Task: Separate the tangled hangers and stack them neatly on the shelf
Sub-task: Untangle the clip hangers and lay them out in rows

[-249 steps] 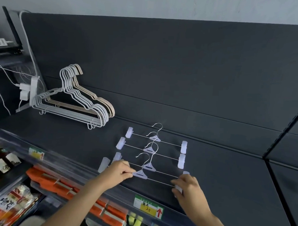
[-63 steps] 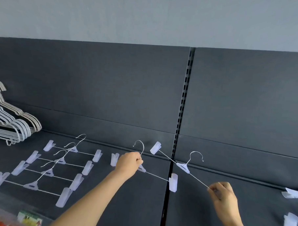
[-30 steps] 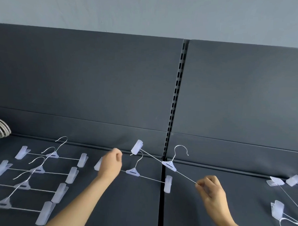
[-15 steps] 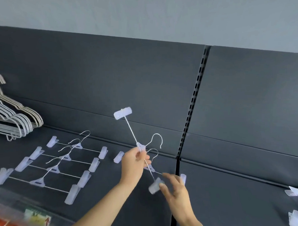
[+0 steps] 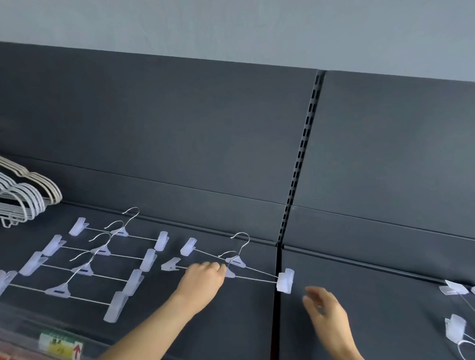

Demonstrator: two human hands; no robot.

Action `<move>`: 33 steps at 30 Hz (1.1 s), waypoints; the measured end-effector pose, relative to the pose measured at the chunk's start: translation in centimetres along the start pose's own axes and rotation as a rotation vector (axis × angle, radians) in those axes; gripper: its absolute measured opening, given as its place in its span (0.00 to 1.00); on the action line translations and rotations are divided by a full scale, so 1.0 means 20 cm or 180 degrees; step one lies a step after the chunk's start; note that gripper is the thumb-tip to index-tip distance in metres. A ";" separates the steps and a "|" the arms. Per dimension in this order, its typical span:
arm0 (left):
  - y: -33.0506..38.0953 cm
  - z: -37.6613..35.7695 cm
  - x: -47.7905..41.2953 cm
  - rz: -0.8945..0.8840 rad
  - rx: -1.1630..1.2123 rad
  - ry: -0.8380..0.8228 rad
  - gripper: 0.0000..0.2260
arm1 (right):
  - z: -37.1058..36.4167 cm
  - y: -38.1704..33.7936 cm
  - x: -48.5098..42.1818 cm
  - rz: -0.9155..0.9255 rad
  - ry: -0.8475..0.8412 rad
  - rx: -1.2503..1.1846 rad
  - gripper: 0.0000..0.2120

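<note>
Two clear-plastic clip hangers lie on the dark shelf (image 5: 224, 329) just left of the panel seam, their right clips together. My left hand (image 5: 203, 277) rests on the bar of the nearer clip hanger (image 5: 254, 278), fingers closed at its centre piece. The farther clip hanger (image 5: 237, 261) lies angled behind it. My right hand (image 5: 324, 306) hovers right of the seam, fingers apart, holding nothing, slightly blurred. Several clip hangers (image 5: 91, 255) lie in a tidy row to the left. More tangled clip hangers (image 5: 459, 312) sit at the right edge.
A stack of white and beige wire hangers (image 5: 18, 194) leans at the far left. A slotted upright (image 5: 299, 160) divides the dark back panel. The shelf front carries a yellow-green price label (image 5: 60, 347).
Half a second ago both hands held a clip hanger raised and tilted. It now lies flat behind the other one; my right hand has let go and drawn back to the right.
</note>
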State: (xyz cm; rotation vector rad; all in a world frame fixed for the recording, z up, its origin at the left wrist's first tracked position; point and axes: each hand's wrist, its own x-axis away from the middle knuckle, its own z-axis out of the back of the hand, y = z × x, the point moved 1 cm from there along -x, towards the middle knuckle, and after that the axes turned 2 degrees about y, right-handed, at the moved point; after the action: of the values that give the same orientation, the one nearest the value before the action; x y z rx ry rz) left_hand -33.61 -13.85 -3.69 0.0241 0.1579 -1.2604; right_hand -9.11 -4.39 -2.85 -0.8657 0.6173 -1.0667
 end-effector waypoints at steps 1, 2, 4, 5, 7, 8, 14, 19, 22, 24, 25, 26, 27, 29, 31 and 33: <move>0.00 -0.02 -0.02 -0.0067 0.0090 0.0027 0.20 | -0.01 -0.01 0.01 0.0066 -0.0033 -0.0006 0.10; 0.01 -0.01 -0.02 -0.0098 0.0199 -0.0044 0.20 | -0.02 -0.02 0.01 0.0139 -0.0066 -0.0009 0.10; 0.02 0.01 0.01 -0.0098 0.0401 -0.0014 0.12 | -0.04 -0.04 0.01 0.0195 -0.0188 0.0040 0.09; 0.02 0.02 0.01 0.0023 0.0544 0.0077 0.06 | -0.06 -0.05 0.00 0.0170 -0.0260 0.0100 0.08; 0.00 0.00 0.00 0.0241 0.0980 -0.0056 0.05 | -0.08 -0.04 -0.03 0.0064 -0.0340 0.0232 0.06; 0.00 -0.02 -0.01 0.0281 0.1185 -0.0049 0.05 | -0.09 -0.04 -0.05 0.0002 -0.0355 0.0266 0.07; 0.01 -0.04 -0.04 0.0175 0.1332 -0.0099 0.18 | -0.14 -0.08 -0.16 -0.0188 -0.0448 0.0217 0.10; 0.00 -0.05 -0.11 0.0233 0.1543 -0.0245 0.18 | -0.17 -0.10 -0.27 -0.0296 -0.0414 0.0294 0.11; 0.01 -0.05 -0.13 0.0213 0.1572 -0.0288 0.18 | -0.17 -0.10 -0.31 -0.0357 -0.0398 0.0259 0.12; 0.00 -0.06 -0.14 0.0216 0.1574 -0.0296 0.18 | -0.18 -0.10 -0.34 -0.0395 -0.0367 0.0270 0.12; 0.00 -0.06 -0.14 0.0228 0.1569 -0.0299 0.18 | -0.18 -0.11 -0.36 -0.0407 -0.0324 0.0298 0.11; -0.01 -0.06 -0.15 0.0233 0.1569 -0.0294 0.17 | -0.19 -0.11 -0.38 -0.0393 -0.0274 0.0332 0.10; -0.02 -0.06 -0.14 0.0233 0.1564 -0.0301 0.17 | -0.20 -0.11 -0.39 -0.0421 -0.0238 0.0363 0.08; -0.04 -0.06 -0.14 0.0225 0.1544 -0.0327 0.16 | -0.22 -0.12 -0.42 -0.0455 -0.0193 0.0365 0.06; -0.05 -0.06 -0.14 0.0222 0.1546 -0.0331 0.13 | -0.23 -0.12 -0.45 -0.0443 -0.0170 0.0319 0.10; -0.05 -0.05 -0.13 0.0212 0.1560 -0.0295 0.07 | -0.25 -0.13 -0.47 -0.0432 -0.0148 0.0288 0.10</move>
State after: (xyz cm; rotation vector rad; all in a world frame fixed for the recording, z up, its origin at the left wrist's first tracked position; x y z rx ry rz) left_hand -35.51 -11.57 -4.28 0.3893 -0.2330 -1.2056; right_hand -17.72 2.25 -3.08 -0.8603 0.4729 -1.1847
